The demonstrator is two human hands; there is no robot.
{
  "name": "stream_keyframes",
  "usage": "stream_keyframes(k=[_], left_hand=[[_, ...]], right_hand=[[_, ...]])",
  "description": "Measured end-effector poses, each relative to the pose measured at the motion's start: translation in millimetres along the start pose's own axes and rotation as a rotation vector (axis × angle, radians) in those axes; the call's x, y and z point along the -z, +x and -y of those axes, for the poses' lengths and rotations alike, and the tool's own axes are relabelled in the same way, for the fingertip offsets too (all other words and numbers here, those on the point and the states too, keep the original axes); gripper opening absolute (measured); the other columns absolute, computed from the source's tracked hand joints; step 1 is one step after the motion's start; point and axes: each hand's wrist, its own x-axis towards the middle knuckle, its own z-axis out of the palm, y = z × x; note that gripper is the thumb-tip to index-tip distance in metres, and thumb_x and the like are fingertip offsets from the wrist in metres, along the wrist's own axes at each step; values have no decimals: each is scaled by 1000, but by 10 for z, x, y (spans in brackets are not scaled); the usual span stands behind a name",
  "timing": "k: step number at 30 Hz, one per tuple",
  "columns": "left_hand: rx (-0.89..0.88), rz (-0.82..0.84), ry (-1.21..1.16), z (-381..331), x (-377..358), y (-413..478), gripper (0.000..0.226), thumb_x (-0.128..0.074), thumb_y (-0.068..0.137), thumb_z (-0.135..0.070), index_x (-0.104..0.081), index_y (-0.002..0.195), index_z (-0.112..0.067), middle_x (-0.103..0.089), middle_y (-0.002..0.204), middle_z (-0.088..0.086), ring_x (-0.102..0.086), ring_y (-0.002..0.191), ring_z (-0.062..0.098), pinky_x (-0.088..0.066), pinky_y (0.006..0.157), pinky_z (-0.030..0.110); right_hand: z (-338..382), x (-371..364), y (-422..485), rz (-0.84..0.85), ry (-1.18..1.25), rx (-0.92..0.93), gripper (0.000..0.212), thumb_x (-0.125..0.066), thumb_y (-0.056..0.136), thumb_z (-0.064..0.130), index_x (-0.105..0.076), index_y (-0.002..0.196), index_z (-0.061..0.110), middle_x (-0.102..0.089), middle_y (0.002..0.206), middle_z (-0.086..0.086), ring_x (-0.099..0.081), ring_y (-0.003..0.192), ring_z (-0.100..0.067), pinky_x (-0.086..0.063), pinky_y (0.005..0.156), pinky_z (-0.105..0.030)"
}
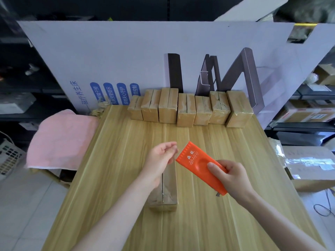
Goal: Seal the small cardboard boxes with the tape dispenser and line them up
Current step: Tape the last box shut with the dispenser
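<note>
Seven taped boxes (pixel 188 109) line the desk's (pixel 117 160) far edge; mid-desk, the eighth box (pixel 170 198) awaits finishing, right grip (pixel 230 178) clasping the orange tape dispenser (pixel 195 160), left grip (pixel 161 156) loosely spread.

The table (pixel 199 223) is smooth, pale wood grain with a faint sheen. At twelve o'clock the row of boxes (pixel 186 109) is brown cardboard under glossy, wrinkled clear tape. The tape dispenser (pixel 195 160) is smooth orange plastic. At nine o'clock the towel (pixel 59 138) is soft, matt pink cloth.

The left hand (pixel 160 156) hovers, palm turned inward, fingers loosely bent. The right hand (pixel 231 176) grips the tape dispenser (pixel 192 160), thumb on top.
</note>
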Motion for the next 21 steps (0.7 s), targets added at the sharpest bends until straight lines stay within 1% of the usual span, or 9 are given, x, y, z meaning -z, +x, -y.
stream_keyframes(k=[3,5,9,11,13,15,17,18,21], left_hand=[[75,41,0,-41,-10,37,17,-60,94,-17,-69,107,-13,-69,83,-2,-61,73,8,-47,68,20],[79,43,29,-50,-14,62,11,-63,91,-10,-71,99,-13,-71,83,-1,-63,71,7,-50,65,18],[45,-29,69,-87,5,106,11,-70,84,-2,-72,80,-12,-72,74,-1,-64,66,8,-52,61,19],[10,-78,111,-101,31,129,14,-70,83,-2,-71,76,-14,-71,71,0,-63,62,7,-51,56,17],[-26,-115,155,-106,66,160,15,-68,84,-1,-70,77,-14,-70,71,1,-63,59,6,-49,55,17],[3,-92,133,-120,101,189,9,-66,87,-3,-67,85,-13,-70,72,0,-63,58,7,-49,61,22],[86,-24,89,-135,131,210,4,-63,92,-11,-65,95,-11,-71,72,-3,-62,58,6,-48,64,24],[126,13,73,-137,151,221,8,-60,94,-15,-65,99,-11,-71,74,-3,-61,58,6,-48,64,24],[185,112,93,-151,200,218,17,-53,97,-13,-69,96,-10,-70,75,-3,-61,64,9,-47,67,24]], right_hand=[[39,9,1,9,-25,15,18,-70,88,20,-73,70,18,-61,48,-3,-58,36,-22,-48,33,-32],[57,20,4,13,-55,28,19,-70,87,21,-74,68,23,-62,49,-3,-59,36,-21,-47,31,-32],[85,37,33,28,-189,73,16,-71,84,28,-74,70,20,-61,54,-12,-55,37,-20,-46,33,-41],[109,36,60,24,-270,100,17,-71,82,34,-73,73,20,-63,57,-9,-55,40,-17,-47,38,-41],[152,33,89,9,-360,140,15,-71,81,38,-72,71,27,-65,61,2,-57,47,-12,-47,45,-35],[204,24,109,5,-415,174,15,-70,79,41,-68,65,36,-65,62,10,-58,52,-8,-44,48,-30],[233,18,125,2,-437,200,19,-71,79,41,-63,62,45,-66,63,9,-58,53,-9,-45,48,-30],[240,18,130,3,-444,213,21,-71,79,40,-62,62,48,-66,63,8,-58,53,-10,-45,48,-31],[259,14,133,21,-461,235,22,-71,79,40,-60,62,49,-65,63,13,-58,54,-8,-44,48,-28]])
